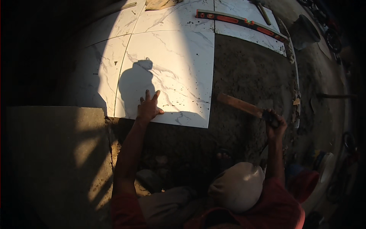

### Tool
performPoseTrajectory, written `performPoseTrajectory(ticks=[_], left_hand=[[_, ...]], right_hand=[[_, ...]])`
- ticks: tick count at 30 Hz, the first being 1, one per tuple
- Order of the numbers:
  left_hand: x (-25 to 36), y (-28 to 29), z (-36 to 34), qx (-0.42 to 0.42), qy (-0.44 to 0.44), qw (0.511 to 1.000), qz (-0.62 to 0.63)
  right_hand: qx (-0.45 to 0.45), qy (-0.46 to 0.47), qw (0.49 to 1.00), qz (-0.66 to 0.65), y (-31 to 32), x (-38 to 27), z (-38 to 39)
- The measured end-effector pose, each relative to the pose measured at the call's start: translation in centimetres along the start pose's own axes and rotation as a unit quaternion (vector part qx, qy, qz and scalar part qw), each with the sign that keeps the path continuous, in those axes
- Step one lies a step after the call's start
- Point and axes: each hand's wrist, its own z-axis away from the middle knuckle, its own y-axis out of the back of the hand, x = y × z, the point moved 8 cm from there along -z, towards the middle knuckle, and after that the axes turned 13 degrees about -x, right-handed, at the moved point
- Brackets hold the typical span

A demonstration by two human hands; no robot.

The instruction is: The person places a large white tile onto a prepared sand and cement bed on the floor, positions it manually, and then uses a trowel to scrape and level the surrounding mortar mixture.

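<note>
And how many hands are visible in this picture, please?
2: the left hand is spread on a marbled white tile, and the right hand grips a long brown tool.

Short red sleeves (127,213), pale beige trousers (236,187)

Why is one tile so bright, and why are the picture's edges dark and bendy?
Head view: light, probably sunshine, hits the large white, grey-veined tile under the left hand, with a dark rounded shadow across it; head view's rim: deep darkness hides details, and the fisheye lens bends straight edges.
</note>
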Motion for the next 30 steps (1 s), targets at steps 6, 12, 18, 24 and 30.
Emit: performPoseTrajectory(ticks=[6,12,18,24,30], left_hand=[[-0.6,-0.1,-0.7,-0.003,0.012,1.0,-0.004],[-0.1,0.6,-0.8,-0.005,0.009,1.0,0.005],[-0.9,0.5,-0.7,-0.015,0.028,1.0,0.0],[-0.4,1.1,-0.7,-0.026,0.025,0.999,-0.008],[-0.4,1.0,-1.3,0.002,0.0,1.0,-0.021]], right_hand=[[0.007,0.028,1.0,0.013,2.3,-3.7,2.4],[-0.026,-0.029,0.999,-0.016,2.5,2.9,-2.1],[-0.016,0.002,0.999,-0.035,1.2,-2.4,-0.9],[-0.039,-0.065,0.997,-0.031,1.6,3.8,-0.5],[-0.022,-0.006,0.999,-0.04,5.3,-1.5,0.5]])
